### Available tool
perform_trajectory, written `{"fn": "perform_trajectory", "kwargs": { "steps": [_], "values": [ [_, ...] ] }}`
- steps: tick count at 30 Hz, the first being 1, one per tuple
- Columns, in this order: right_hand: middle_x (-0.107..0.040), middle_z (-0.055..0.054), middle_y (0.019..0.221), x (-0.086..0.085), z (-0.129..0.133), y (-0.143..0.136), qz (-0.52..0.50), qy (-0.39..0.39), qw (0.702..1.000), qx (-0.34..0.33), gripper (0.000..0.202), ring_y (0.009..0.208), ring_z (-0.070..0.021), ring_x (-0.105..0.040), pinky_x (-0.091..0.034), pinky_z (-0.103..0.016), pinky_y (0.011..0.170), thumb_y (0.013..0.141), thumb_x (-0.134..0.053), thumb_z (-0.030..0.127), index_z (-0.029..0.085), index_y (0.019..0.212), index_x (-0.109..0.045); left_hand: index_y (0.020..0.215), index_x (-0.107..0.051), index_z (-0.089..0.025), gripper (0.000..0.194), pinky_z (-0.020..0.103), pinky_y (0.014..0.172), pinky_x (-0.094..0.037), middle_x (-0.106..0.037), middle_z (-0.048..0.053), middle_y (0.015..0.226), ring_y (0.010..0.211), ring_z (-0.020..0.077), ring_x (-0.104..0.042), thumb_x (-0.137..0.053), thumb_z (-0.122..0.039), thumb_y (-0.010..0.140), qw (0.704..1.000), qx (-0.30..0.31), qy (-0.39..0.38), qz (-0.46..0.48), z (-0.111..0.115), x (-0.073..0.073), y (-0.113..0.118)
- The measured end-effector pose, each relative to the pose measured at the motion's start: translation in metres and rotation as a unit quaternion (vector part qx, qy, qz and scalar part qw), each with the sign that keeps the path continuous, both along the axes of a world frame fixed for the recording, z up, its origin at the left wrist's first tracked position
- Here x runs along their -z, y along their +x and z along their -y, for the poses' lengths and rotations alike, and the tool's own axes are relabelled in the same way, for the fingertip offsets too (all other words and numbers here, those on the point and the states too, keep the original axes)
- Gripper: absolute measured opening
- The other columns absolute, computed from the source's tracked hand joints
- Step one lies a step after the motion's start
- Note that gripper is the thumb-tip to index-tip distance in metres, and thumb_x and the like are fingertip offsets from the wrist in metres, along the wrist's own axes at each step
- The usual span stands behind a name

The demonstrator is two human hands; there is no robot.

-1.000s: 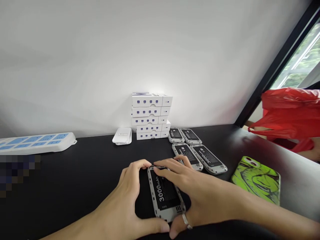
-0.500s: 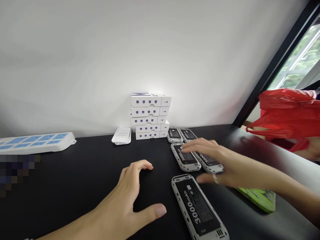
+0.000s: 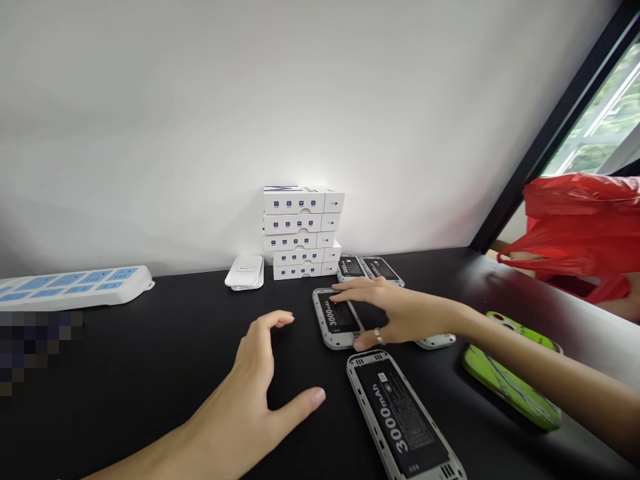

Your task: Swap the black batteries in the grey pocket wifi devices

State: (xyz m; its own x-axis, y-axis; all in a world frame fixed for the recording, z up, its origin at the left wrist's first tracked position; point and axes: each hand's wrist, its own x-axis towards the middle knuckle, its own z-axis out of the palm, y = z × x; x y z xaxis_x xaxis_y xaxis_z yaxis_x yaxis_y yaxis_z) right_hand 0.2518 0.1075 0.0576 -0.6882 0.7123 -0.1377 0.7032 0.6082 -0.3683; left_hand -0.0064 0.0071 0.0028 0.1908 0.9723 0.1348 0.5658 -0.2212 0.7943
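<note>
I see the right hand (image 3: 393, 312) pinching one device (image 3: 332, 317) between thumb and fingers, at two o'clock from the widely spread left hand (image 3: 256, 393), seemingly a repositioning step, which calls for level sliding.

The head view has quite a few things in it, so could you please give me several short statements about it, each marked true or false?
1. The right hand has its fingers on a device marked 3000mAh. True.
2. The left hand is open and holds nothing. True.
3. The ring is on the left hand. False: it is on the right hand.
4. The white boxes are stacked three high. False: the stack is five high.
5. The power strip lies to the left of the white boxes in the picture. True.
6. The phone case is plain red. False: it is green with dark markings.
</note>
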Motion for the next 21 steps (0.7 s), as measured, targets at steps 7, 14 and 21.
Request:
{"fn": "perform_trajectory", "kwargs": {
  "steps": [7, 14, 21],
  "values": [
    [-0.043, -0.010, 0.141, -0.004, 0.015, -0.049, -0.062, -0.040, 0.993, -0.093, 0.078, 0.131, -0.0302, -0.036, -0.020, -0.051, 0.115, 0.071, -0.074, 0.056, 0.020, 0.134, -0.046, 0.130, -0.027, -0.035, 0.080, 0.065, 0.104, -0.034, -0.037, 0.008, 0.140, 0.134, 0.0368, -0.031, -0.077, -0.042, 0.068, 0.999, -0.045, 0.003, -0.017, -0.005, 0.001, 0.000],
    [-0.044, -0.005, 0.114, -0.007, 0.019, -0.064, -0.024, -0.093, 0.995, -0.008, 0.079, 0.104, -0.0280, -0.041, -0.045, -0.043, 0.088, 0.044, -0.087, 0.053, 0.022, 0.105, -0.047, 0.126, -0.034, -0.034, 0.086, 0.063, 0.102, -0.036, -0.040, 0.008, 0.134, 0.131, 0.0380, -0.033, -0.084, -0.037, 0.056, 0.999, -0.021, -0.037, 0.005, 0.000, -0.008, 0.001],
    [-0.046, -0.002, 0.106, -0.014, 0.035, -0.063, -0.042, -0.091, 0.994, 0.050, 0.063, 0.093, -0.0209, -0.047, -0.043, -0.030, 0.073, 0.053, -0.085, 0.038, 0.022, 0.095, -0.040, 0.130, -0.027, -0.035, 0.091, 0.063, 0.101, -0.038, -0.037, 0.009, 0.134, 0.128, 0.0366, -0.040, -0.083, -0.037, 0.059, 0.998, -0.005, -0.060, -0.015, 0.003, -0.009, 0.002]
  ]
}}
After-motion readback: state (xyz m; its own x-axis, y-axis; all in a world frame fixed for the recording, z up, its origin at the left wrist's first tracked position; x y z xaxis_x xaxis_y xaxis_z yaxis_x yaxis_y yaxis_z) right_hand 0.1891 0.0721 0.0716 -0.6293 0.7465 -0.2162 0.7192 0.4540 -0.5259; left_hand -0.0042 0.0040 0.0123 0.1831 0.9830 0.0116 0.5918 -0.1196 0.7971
